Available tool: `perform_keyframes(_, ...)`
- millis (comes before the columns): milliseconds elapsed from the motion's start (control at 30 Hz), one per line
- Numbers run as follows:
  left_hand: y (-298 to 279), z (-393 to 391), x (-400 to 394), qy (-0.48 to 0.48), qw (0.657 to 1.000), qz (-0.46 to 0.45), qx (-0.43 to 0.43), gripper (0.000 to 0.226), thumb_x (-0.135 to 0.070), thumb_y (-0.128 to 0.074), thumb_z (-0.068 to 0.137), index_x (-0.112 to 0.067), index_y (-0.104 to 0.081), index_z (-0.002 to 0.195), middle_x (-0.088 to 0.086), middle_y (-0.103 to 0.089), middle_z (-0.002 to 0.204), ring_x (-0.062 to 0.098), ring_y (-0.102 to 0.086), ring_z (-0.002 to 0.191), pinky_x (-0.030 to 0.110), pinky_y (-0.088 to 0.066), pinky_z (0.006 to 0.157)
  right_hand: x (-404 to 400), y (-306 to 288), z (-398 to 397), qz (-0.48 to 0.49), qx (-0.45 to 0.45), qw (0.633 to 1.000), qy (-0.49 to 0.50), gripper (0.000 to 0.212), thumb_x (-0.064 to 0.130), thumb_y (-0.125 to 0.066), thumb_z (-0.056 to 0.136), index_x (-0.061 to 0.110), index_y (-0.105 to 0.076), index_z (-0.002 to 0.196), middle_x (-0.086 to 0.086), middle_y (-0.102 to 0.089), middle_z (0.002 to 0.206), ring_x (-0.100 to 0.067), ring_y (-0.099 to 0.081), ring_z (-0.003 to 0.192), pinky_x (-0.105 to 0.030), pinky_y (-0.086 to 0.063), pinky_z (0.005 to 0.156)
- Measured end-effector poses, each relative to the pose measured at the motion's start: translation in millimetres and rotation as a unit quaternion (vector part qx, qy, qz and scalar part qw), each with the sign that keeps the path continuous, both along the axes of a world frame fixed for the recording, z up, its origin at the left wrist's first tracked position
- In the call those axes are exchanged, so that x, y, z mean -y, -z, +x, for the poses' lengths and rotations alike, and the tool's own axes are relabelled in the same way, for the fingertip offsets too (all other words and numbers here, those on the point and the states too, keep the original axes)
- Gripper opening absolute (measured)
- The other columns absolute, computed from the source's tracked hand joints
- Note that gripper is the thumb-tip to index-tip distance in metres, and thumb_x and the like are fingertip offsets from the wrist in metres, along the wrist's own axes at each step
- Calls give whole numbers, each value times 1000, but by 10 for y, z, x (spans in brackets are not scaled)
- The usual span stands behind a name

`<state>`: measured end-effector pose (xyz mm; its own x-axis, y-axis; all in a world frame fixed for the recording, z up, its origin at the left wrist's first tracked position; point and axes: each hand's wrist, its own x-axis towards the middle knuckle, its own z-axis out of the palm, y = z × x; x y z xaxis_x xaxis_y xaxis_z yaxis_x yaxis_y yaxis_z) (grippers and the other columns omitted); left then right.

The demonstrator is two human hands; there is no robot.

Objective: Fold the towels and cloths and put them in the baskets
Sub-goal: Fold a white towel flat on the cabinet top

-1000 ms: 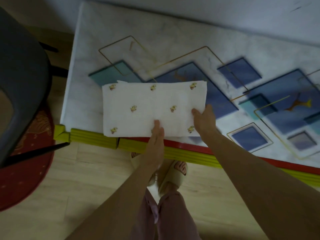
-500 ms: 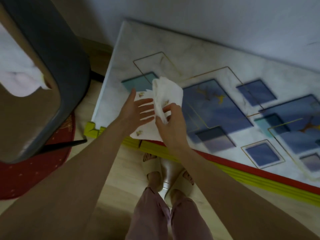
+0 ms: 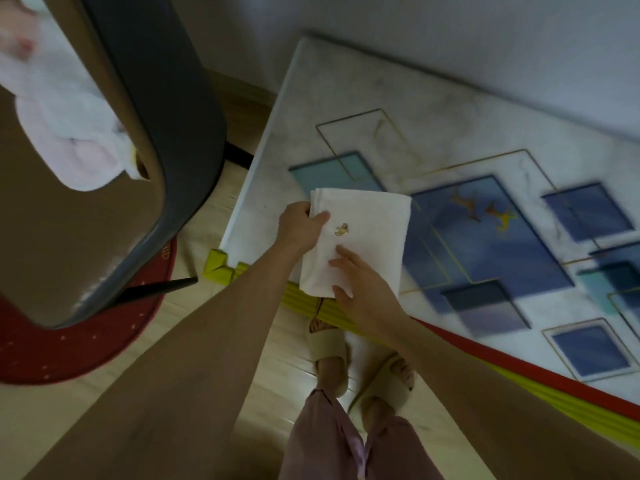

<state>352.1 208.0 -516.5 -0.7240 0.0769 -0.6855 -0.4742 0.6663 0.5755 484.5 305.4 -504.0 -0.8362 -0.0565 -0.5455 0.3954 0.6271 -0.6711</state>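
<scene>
I note both forearms (image 3: pixel 214 341) bare, no sleeves; dusty-pink trousers (image 3: pixel 332 441); beige open-toe slippers (image 3: pixel 329 348) on both feet.

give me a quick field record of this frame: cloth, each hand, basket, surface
cloth: white cloth, folded into a small rectangle, small yellow motif on top, lying at the table's near left corner
left hand: left hand pinches the cloth's left edge
right hand: right hand rests on its near edge, fingers straight
basket: dark basket at left, pale pink towel inside
surface: patterned table
</scene>
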Motion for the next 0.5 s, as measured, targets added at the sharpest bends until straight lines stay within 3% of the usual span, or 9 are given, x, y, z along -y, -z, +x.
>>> perform_keyframes(67, 69, -2, 6, 32, 998, -43, -29, 26, -27, -59, 93, -2, -64, 102, 4, -63, 95, 19, -60, 85, 28, -46, 69, -135, -23, -44, 0, -42, 999, -23, 35, 12, -49, 95, 13, -52, 130, 0, -41, 147, -18, -42, 129, -33, -34, 110)
perform_keyframes(133, 146, 14, 12, 46, 996, -67, -47, 28, -29, -57, 94, -2, -62, 101, 5, -60, 98, 20, -58, 86, 27, -43, 67, -329, -64, -166, 52, -111, 992, 21, 34, 5, -48, 92, 12, -55, 125, -4, -52, 134, -19, -46, 119, -30, -40, 100)
perform_keyframes(233, 238, 23, -21, 27, 997, -64, -36, 40, -37, -59, 91, -2, -57, 110, 17, -54, 113, 30, -57, 102, 40, -50, 86, -682, -63, -455, 160, -178, 968, 81, 41, 1, -52, 85, 6, -53, 126, -13, -54, 129, -28, -44, 119, -38, -38, 98)
perform_keyframes(367, 227, -22, -134, -11, 999, -46, -18, 77, -65, -62, 74, -5, -51, 122, 14, -54, 118, 31, -56, 107, 46, -49, 92, -1051, 117, -764, 176, -22, 983, 50, 47, 18, -55, 93, 7, -43, 137, -15, -47, 136, -33, -40, 127, -40, -31, 104)
perform_keyframes(433, 222, -49, -200, -21, 998, -49, -31, 71, -56, -66, 79, -6, -44, 125, 14, -53, 122, 30, -55, 109, 44, -48, 93, -1131, 196, -829, 140, 28, 989, 35, 41, 21, -58, 93, 5, -50, 130, -17, -51, 127, -34, -46, 119, -38, -36, 95)
perform_keyframes(500, 233, -80, -246, -38, 997, -52, -34, 68, -51, -68, 80, -8, -40, 124, 11, -53, 123, 29, -55, 109, 39, -48, 92, -1158, 196, -861, 131, 9, 991, 17, 32, 20, -61, 91, 3, -57, 119, -16, -54, 116, -33, -48, 111, -34, -36, 86)
